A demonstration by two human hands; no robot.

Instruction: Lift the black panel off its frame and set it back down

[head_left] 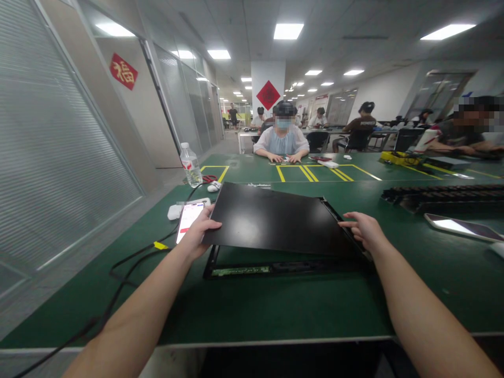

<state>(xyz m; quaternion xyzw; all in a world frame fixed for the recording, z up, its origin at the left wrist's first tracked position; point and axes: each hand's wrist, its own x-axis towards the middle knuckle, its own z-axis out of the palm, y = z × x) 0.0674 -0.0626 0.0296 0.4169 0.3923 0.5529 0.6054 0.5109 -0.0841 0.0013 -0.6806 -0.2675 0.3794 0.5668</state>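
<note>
A flat black display panel (271,218) is tilted, its left side raised above a black frame (299,265). My left hand (199,231) is closed on the panel's left edge, with the thumb on top. At the right side, my right hand (364,231) grips the frame's edge. Its index finger points along the rim and the other fingers are curled. The panel's right end rests in or on the frame; exact contact there is hidden. Under the lifted panel, a green circuit board strip (240,271) shows along the frame's near side.
A lit phone (190,220), a white case (177,211), a water bottle (190,165) and black cables (118,283) lie left on the green table (283,310). Rightward are a black rack-like part (441,198) and another phone (460,226). A person (281,137) sits opposite.
</note>
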